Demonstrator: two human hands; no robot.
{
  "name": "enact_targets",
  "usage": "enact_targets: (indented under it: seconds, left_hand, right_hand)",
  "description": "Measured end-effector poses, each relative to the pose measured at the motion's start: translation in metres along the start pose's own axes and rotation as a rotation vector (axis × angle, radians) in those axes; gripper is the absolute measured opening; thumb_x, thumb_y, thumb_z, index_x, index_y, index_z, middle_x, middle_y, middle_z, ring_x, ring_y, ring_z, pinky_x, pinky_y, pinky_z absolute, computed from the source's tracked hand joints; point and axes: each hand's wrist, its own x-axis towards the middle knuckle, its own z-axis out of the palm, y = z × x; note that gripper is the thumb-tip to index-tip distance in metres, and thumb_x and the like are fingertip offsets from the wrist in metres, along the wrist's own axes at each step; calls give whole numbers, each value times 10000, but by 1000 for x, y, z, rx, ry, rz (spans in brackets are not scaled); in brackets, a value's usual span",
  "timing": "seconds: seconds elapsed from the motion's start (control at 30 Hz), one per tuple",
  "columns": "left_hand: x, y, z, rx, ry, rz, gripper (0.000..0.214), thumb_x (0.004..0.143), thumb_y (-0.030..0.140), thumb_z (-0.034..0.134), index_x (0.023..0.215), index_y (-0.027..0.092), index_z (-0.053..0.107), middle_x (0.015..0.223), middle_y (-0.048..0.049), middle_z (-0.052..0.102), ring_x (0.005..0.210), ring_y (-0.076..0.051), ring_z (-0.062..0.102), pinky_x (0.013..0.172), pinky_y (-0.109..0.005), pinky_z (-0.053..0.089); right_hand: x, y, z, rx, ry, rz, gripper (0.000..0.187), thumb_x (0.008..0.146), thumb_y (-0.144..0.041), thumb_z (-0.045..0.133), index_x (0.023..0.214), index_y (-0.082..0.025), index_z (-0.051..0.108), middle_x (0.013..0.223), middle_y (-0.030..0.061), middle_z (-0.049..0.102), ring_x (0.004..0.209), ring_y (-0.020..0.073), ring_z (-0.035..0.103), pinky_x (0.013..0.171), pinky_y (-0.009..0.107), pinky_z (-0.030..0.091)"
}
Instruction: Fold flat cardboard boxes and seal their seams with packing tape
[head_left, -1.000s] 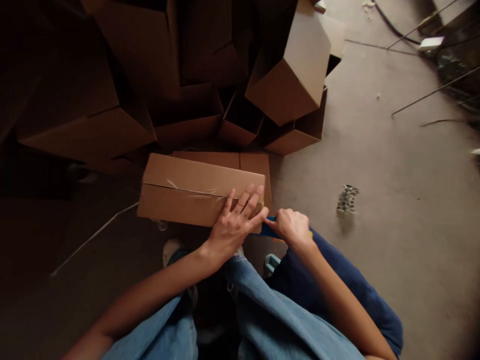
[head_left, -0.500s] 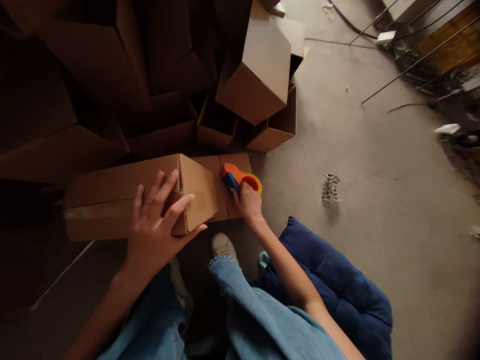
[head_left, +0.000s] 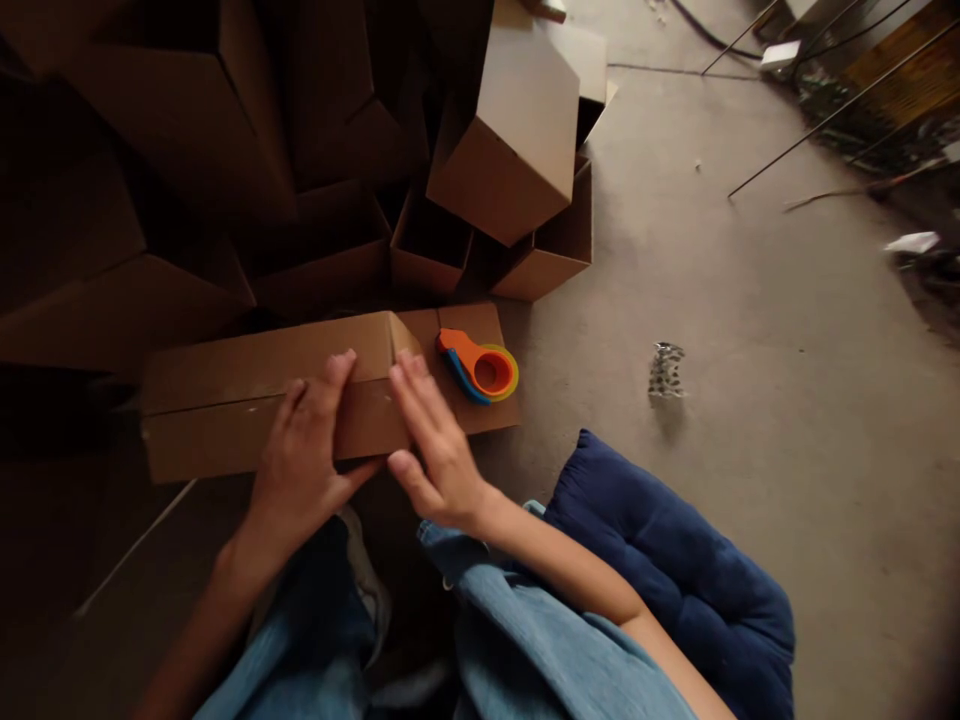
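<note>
A long closed cardboard box (head_left: 225,400) lies on the floor in front of my knees. My left hand (head_left: 307,450) rests on its top near the right end, fingers spread, thumb under the near edge. My right hand (head_left: 429,440) lies flat and open against the box's right end. An orange, blue and yellow tape dispenser (head_left: 480,370) sits on a flat cardboard sheet (head_left: 491,325) just right of the box, a hand's width from my right fingers. Neither hand holds anything.
A dark heap of cardboard boxes (head_left: 510,140) rises behind and to the left. A blue cushion (head_left: 675,560) lies by my right leg. A crumpled bit of litter (head_left: 666,368) lies on the concrete floor, with thin rods (head_left: 810,130) at the far right.
My right hand put the tape dispenser down on the cardboard sheet and came to the box's right end. The box was turned and shifted left. My left hand stayed on its top.
</note>
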Motion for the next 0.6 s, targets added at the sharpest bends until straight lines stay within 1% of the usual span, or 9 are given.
enact_targets:
  seconds: [0.07,0.13,0.23,0.3,0.4,0.47,0.5,0.57,0.6]
  left_hand:
    - [-2,0,8,35,-73,54,929,922,478,627,1643,219,102,1637,-168,352,1509,-319,335,1242,-514,236]
    - [-4,4,11,16,-120,75,948,922,476,629,1645,199,82,1643,-175,335,1519,-320,310,1248,-518,225]
    - [-4,11,5,-118,-145,44,966,916,457,653,1645,216,67,1652,-151,331,1522,-300,311,1227,-494,305]
    - [-5,8,-5,-158,-60,-41,893,929,397,648,1640,274,122,1663,-100,326,1530,-280,298,1221,-469,333]
    - [-14,-19,-21,-49,207,-253,855,896,329,694,1618,306,236,1662,-64,339,1531,-291,295,1247,-486,284]
    - [-23,-47,-29,28,345,-439,924,818,397,770,1600,241,302,1641,-110,371,1502,-352,339,1229,-551,290]
    - [-28,-61,-32,38,394,-579,943,775,453,796,1575,207,362,1612,-134,416,1466,-380,392,1202,-573,328]
    - [-34,-82,-36,-5,375,-931,924,763,565,773,1533,180,436,1545,-144,509,1384,-412,486,1157,-626,364]
    - [-36,-87,-38,-83,339,-1061,855,783,622,728,1480,178,508,1471,-124,590,1312,-405,554,1117,-627,411]
  right_hand:
    - [-7,5,16,150,-18,17,781,1016,-551,387,1646,-338,-22,1724,-45,2,1588,255,34,1287,523,127]
    - [-11,16,23,273,23,99,760,1033,-546,369,1644,-333,-30,1724,-37,-7,1588,212,41,1293,478,112]
    - [-11,31,18,365,53,261,717,1037,-565,367,1646,-335,67,1719,-31,101,1580,169,114,1294,426,124]
    - [-9,37,11,387,49,328,723,1018,-603,399,1639,-327,156,1707,-15,176,1572,167,164,1292,417,132]
    - [-6,40,5,401,42,346,746,991,-638,439,1627,-310,230,1694,7,227,1567,175,191,1291,424,129]
    - [-5,41,4,400,33,345,759,983,-646,450,1626,-303,238,1695,9,225,1570,181,180,1291,427,125]
    - [-4,42,4,402,28,347,762,981,-647,453,1625,-301,239,1696,8,221,1572,183,171,1292,429,123]
    - [-4,42,5,415,19,354,764,977,-643,462,1624,-301,244,1697,5,215,1575,189,155,1292,435,119]
    - [-4,41,5,424,15,358,760,977,-638,465,1623,-301,249,1697,4,215,1576,191,150,1292,439,117]
